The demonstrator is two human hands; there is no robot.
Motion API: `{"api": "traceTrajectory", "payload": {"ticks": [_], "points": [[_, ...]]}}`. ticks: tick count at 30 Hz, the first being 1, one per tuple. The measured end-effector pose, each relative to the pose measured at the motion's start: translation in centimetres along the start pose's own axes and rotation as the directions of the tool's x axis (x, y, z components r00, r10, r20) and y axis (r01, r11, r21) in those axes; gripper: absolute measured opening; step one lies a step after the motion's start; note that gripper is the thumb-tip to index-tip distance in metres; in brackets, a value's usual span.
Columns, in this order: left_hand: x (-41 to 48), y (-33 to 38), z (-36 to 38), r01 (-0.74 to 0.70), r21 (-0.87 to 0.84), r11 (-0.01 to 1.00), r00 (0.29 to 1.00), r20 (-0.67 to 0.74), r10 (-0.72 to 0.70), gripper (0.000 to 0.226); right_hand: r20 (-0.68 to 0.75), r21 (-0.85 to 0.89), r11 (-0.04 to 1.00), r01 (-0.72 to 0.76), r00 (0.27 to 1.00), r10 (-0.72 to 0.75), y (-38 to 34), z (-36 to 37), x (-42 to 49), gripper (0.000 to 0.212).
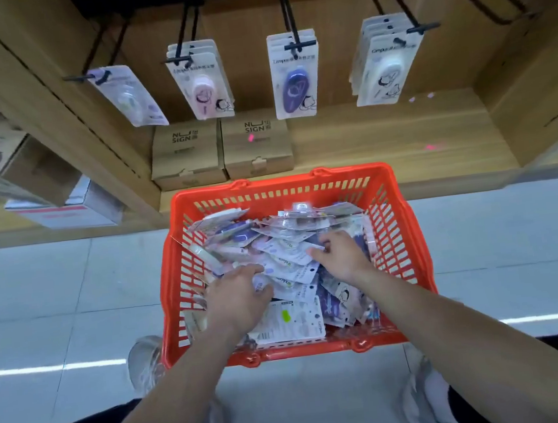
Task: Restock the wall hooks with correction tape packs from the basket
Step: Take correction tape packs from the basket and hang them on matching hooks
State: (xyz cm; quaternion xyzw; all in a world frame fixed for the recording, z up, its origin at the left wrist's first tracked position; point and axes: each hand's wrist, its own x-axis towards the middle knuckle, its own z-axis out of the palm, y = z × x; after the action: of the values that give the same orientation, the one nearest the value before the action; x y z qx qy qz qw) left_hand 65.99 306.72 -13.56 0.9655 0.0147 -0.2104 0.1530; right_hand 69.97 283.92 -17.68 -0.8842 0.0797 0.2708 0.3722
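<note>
Packs fill the head camera's view: a loose heap of flat correction tape packs (287, 241) lies in an orange-red plastic basket with slotted walls (278, 185) that stands on the pale grey tiled floor (55, 286), just in front of a low wooden shelf (400, 136). Each pack is a white card with a clear blister over a rounded dispenser, in purple, pink or white, some printed with a small cartoon cat and some turned barcode-side up. The left hand (235, 297) rests on the near left of the heap with its fingers bent down among the cards; whether they hold one, I cannot tell. The right hand (340, 254) is curled over the middle of the heap, thumb and forefinger pinching the edge of a pack. Above, black wire wall hooks (288, 14) carry more packs: a pale one (127, 96), pink ones (202, 85), purple ones (295, 75) and white ones (386, 65). Two brown cardboard boxes marked NU SIGN (187, 152) sit side by side on the shelf.
</note>
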Motion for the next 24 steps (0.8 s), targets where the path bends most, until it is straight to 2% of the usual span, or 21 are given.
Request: {"api": "traceTrajectory", "payload": {"ticks": [4,7,13,17,19,22,24], "points": [[0.8,0.5,1.5,0.083,0.017,0.996,0.993,-0.082,-0.081,0.055,0.064,0.074,0.997,-0.031,0.998,0.026,-0.4,1.0,0.8,0.054],[0.9,1.4,2.2,0.109,0.040,0.993,0.988,-0.114,-0.104,0.061,0.070,0.148,0.986,-0.071,0.996,0.062,-0.1,1.2,0.9,0.045],[0.7,1.1,3.1,0.087,0.134,0.987,0.996,-0.036,-0.083,0.075,0.047,0.232,0.968,-0.097,0.995,0.088,0.2,2.1,0.1,0.035],[1.0,0.8,3.0,0.115,0.030,0.993,0.993,-0.029,-0.114,0.086,0.093,0.351,0.919,-0.182,0.983,0.159,0.3,2.1,0.0,0.046],[1.4,0.8,2.8,0.144,-0.047,0.988,0.990,0.001,-0.144,0.085,0.131,0.367,0.909,-0.199,0.978,0.161,-0.2,1.4,-0.3,0.040],[1.5,1.2,2.3,0.198,-0.166,0.966,0.980,0.026,-0.197,0.080,0.208,0.359,0.910,-0.206,0.968,0.137,-0.6,0.8,-0.8,0.015],[1.2,1.6,1.9,0.200,-0.252,0.947,0.979,0.016,-0.203,0.074,0.240,0.353,0.913,-0.205,0.963,0.123,-0.6,0.8,-1.3,0.024]]}}
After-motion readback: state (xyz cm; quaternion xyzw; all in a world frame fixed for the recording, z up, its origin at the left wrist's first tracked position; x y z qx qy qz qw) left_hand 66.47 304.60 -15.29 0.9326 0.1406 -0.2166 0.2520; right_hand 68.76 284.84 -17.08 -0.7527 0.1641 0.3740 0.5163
